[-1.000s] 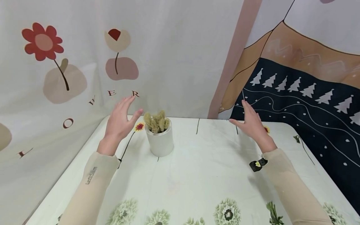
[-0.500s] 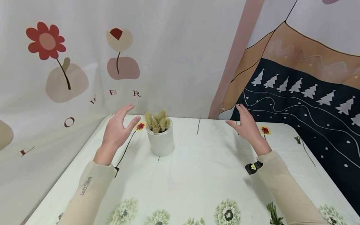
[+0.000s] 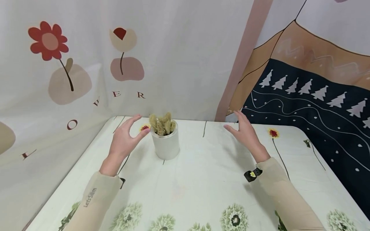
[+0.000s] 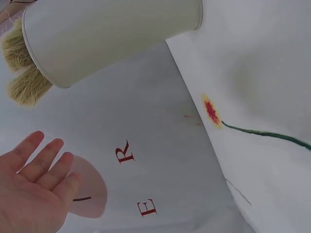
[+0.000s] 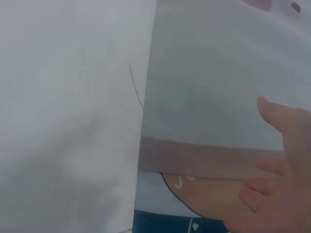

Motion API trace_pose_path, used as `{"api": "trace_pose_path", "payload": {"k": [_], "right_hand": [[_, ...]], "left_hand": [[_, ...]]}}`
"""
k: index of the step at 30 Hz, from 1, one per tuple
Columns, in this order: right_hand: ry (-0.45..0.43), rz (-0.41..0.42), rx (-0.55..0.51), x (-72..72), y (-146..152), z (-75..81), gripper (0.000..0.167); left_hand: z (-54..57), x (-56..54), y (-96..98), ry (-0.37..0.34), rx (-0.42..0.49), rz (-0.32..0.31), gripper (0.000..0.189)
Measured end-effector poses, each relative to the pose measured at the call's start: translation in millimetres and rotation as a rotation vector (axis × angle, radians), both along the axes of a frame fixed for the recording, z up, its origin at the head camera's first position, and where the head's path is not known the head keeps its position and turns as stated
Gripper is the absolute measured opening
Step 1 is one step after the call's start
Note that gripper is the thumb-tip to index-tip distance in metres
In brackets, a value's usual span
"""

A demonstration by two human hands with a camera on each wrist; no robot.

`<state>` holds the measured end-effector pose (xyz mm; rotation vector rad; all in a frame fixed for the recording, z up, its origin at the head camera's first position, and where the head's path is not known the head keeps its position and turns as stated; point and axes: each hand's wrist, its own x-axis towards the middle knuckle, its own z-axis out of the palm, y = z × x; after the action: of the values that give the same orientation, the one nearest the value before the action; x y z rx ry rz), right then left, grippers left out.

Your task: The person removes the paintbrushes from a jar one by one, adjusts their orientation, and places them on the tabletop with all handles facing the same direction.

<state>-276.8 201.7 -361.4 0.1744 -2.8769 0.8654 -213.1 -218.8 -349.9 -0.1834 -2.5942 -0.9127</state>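
A white cylindrical pot (image 3: 166,146) stands upright on the table, left of centre in the head view. Fuzzy yellow-green plant tufts (image 3: 162,124) rise from its top. My left hand (image 3: 125,138) hovers just left of the pot, fingers extended and thumb spread toward its rim, holding nothing. In the left wrist view the pot (image 4: 112,36) and its tufts lie above the left hand (image 4: 39,189), with a gap between. Farther right, my right hand (image 3: 245,134) is held above the table with thumb apart and nothing in it; the right wrist view shows this hand (image 5: 277,179) with no object near.
A white tablecloth (image 3: 199,179) printed with flowers covers the table. Behind it hangs a pale curtain (image 3: 185,64) with flower prints and letters. A dark blue cloth panel (image 3: 306,106) with white trees hangs at the right, beside the table's edge.
Both hands have come down lower over the table. The right hand has shifted left, toward the middle; the left hand has come closer to the pot. The pot stays in place.
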Motion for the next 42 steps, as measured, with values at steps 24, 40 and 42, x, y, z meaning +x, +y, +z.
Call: {"api": "trace_pose_path", "payload": {"k": [24,40,42], "right_hand": [[0.061,0.126,-0.093,9.4,-46.7,-9.1,0.072],[0.085,0.191,-0.171,13.9,-78.1,-2.1,0.071],[0.084,0.199,-0.185,14.2,-83.3,-1.5,0.070]], "left_hand": [[-34.3,12.5,25.3,-0.032,0.118,0.021,0.068],[-39.5,9.4,44.2,-0.067,0.290,0.028,0.069],[-39.5,8.9,46.2,-0.075,0.305,0.027,0.069]]}}
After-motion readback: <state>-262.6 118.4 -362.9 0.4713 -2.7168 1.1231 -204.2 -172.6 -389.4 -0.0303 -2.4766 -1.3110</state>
